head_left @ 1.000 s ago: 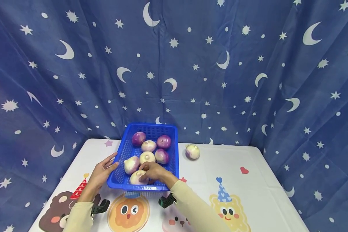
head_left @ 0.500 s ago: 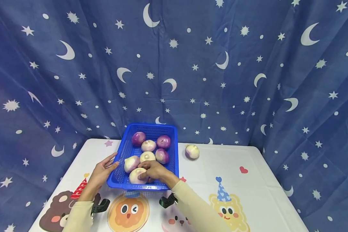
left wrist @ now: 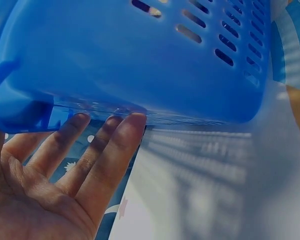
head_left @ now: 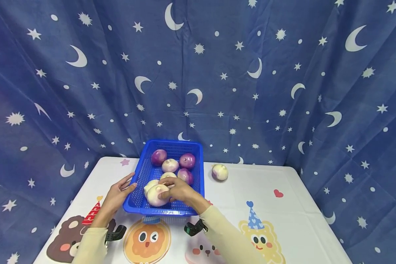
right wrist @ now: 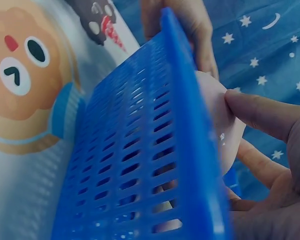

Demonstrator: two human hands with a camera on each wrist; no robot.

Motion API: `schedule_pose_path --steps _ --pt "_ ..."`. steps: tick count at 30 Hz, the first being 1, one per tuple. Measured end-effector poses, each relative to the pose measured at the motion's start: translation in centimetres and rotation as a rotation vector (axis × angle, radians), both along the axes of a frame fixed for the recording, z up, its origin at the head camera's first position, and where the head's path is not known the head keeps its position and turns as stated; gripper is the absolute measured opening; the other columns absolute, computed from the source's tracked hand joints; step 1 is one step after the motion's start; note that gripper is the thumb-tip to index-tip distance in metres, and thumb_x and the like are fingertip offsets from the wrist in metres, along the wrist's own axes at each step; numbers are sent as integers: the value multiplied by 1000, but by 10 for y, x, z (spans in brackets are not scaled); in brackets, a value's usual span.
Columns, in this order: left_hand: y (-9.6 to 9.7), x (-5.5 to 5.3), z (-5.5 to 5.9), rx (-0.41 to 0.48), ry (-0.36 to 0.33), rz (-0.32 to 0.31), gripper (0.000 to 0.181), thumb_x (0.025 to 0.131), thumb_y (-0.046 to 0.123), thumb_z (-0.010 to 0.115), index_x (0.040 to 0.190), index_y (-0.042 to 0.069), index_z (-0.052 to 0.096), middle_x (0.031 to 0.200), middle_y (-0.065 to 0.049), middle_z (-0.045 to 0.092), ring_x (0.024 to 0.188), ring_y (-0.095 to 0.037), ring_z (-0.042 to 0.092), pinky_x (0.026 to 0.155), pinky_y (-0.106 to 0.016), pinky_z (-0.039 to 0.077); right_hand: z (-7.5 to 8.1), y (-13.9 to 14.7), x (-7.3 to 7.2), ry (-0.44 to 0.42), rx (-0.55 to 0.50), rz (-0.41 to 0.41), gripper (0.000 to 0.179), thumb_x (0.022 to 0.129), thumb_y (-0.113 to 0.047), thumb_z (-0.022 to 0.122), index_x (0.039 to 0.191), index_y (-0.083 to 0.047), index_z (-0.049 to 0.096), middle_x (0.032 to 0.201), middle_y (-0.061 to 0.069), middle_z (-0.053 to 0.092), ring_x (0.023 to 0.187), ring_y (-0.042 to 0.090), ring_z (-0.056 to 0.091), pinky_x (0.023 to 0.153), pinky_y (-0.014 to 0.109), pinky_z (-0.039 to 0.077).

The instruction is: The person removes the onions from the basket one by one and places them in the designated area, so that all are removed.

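Observation:
A blue plastic basket (head_left: 198,146) holds several purple-and-white onions. My right hand (head_left: 181,190) grips a mostly white onion (head_left: 156,196) between thumb and fingers over the basket's near part. In the right wrist view this onion (right wrist: 217,107) shows above the basket rim, thumb pressed on its side. It partly covers another pale onion (head_left: 149,186) behind it. My left hand (head_left: 115,196) touches the basket's left side with fairly straight fingers. From the left wrist, the fingertips (left wrist: 135,122) rest against the outer wall.
One onion (head_left: 220,172) lies on the table right of the basket. The white tablecloth (head_left: 250,190) has cartoon prints. A blue star-and-moon curtain (head_left: 217,91) hangs behind the table. Inside the basket, purple onions (head_left: 187,160) lie toward the back.
The gripped onion has risen from the basket floor and now hides part of the neighbouring onion. My right hand has lifted with it. My left hand stays at the basket's side.

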State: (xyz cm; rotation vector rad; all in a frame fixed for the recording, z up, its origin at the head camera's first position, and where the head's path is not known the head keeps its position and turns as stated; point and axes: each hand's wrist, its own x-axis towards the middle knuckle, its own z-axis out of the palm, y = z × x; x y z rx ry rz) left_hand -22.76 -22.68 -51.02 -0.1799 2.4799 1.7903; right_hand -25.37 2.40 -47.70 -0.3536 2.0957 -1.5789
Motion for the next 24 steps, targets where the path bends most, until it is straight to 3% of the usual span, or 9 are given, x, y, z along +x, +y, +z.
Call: schedule_pose_path --steps 8,18,24 --pt "-1 -1 -1 1 9 4 62 100 35 57 155 19 33 151 -23 41 133 -40 51 107 -49 46 16 5 6 33 -30 -33 43 76 -6 78 117 -17 67 118 4 63 94 16 63 70 30 54" --pt "0 1 1 -11 -1 0 62 100 36 56 155 19 33 152 -24 39 135 -42 48 109 -52 43 40 18 16 85 -88 -31 45 75 -4 77 117 -15 69 106 5 70 90 14 64 71 29 56" --pt "0 0 0 -8 5 -1 62 99 36 57 154 19 33 153 -24 38 137 -41 45 110 -52 41 52 32 20 112 -103 -41 46 76 -6 78 120 -14 68 111 8 69 92 16 66 74 31 57"
